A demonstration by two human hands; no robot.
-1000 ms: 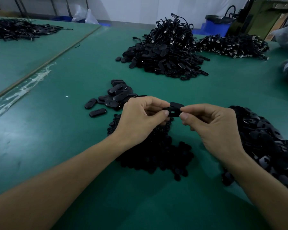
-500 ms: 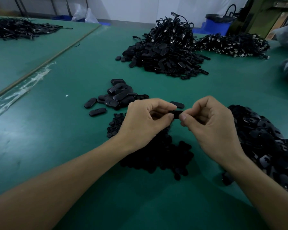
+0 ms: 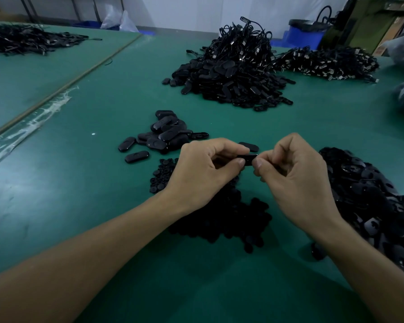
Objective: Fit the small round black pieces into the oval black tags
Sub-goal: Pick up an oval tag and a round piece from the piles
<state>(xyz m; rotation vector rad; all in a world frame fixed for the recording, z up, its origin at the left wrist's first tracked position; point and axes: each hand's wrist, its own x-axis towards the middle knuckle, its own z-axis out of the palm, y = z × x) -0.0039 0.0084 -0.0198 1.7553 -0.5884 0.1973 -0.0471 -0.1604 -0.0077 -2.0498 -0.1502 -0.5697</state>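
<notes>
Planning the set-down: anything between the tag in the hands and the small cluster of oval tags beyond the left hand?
Nothing visible does. The left hand and right hand pinch the tag; the cluster lies just beyond the left hand. One loose tag lies off that line.

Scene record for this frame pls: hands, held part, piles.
surface: green table
left hand: pinches one end of a tag
right hand: pinches its other end
round pieces: pile under the hands
tag cluster: beyond left hand
tag pile: beside right hand
far heap: tags and cords, back centre
piece fitted: cannot tell, fingers cover it
</notes>
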